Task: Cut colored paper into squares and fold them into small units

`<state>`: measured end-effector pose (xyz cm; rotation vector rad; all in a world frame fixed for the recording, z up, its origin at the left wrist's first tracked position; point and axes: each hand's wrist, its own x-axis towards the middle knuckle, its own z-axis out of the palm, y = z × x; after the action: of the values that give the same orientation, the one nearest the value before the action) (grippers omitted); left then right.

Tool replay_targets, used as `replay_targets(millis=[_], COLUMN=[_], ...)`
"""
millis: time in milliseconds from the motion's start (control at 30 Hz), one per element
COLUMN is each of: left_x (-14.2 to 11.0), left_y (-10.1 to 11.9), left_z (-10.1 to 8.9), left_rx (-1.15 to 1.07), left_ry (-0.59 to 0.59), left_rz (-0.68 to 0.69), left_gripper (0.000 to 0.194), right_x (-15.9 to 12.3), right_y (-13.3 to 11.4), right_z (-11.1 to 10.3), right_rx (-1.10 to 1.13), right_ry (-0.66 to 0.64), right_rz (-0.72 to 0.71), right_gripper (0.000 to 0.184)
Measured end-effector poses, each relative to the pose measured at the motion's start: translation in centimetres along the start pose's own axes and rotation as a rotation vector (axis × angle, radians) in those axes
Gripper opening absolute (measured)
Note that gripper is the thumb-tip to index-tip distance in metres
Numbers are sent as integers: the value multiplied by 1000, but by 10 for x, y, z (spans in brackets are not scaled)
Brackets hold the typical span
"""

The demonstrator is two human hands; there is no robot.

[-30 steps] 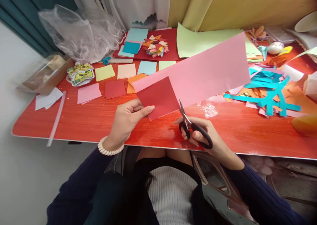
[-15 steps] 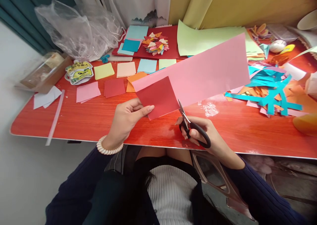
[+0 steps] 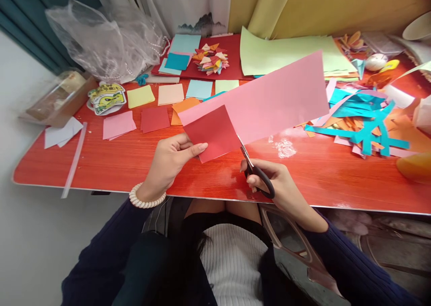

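Note:
My left hand (image 3: pixel 175 160) pinches a red paper square (image 3: pixel 213 133) laid over a long pink paper strip (image 3: pixel 283 95), thumb on top and fingers behind. The strip slants up to the right, raised above the table. My right hand (image 3: pixel 272 178) grips black-handled scissors (image 3: pixel 261 178) by their finger loops. Their blades look closed and meet the pink strip along the right edge of the red square. How deep the cut runs is hard to make out.
On the red table (image 3: pixel 134 162) lie stacks of coloured paper squares, such as the yellow stack (image 3: pixel 140 96). A folded-paper ring (image 3: pixel 211 59) sits behind, beside green sheets (image 3: pixel 286 57). Blue paper scraps (image 3: pixel 367 122) pile at right; a plastic bag (image 3: pixel 101 45) stands back left.
The scissor blades have closed on the pink strip, their handles drawing together. The strip's far right end has shifted slightly left and down. My left hand keeps its pinch.

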<state>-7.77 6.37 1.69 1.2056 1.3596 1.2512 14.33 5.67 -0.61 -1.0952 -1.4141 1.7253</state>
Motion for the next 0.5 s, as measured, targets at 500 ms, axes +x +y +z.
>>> replay_targets(millis=[500], left_x=[-4], left_y=[2], left_z=[3], left_rx=[25], left_ry=[-68], left_rz=[-91], left_gripper=[16], right_x=[1], right_y=[2], right_z=[4], right_rx=[-11], right_ry=[70], right_rz=[2], right_gripper=[26])
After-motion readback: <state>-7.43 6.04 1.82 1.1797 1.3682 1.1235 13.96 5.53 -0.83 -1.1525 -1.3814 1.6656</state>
